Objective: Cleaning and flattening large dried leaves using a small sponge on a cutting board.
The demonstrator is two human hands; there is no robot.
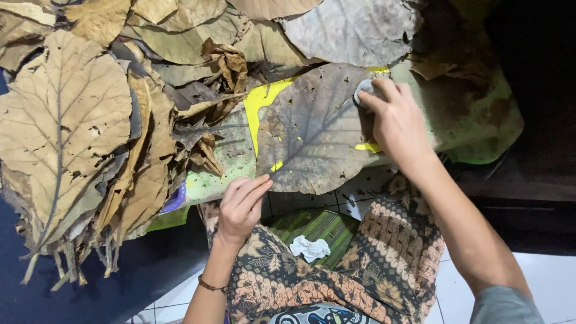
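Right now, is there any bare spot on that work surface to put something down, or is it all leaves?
Mostly leaves. A bare strip of green board lies right of the right hand, and another strip between the grey leaf and the crowded leaf pile. White floor tile at lower right is open. The left hand touches the leaf's edge.

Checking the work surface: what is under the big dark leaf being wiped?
Under the dark leaf, a yellow sheet shows at its edges, lying on a green board. How far the yellow extends beneath is covered.
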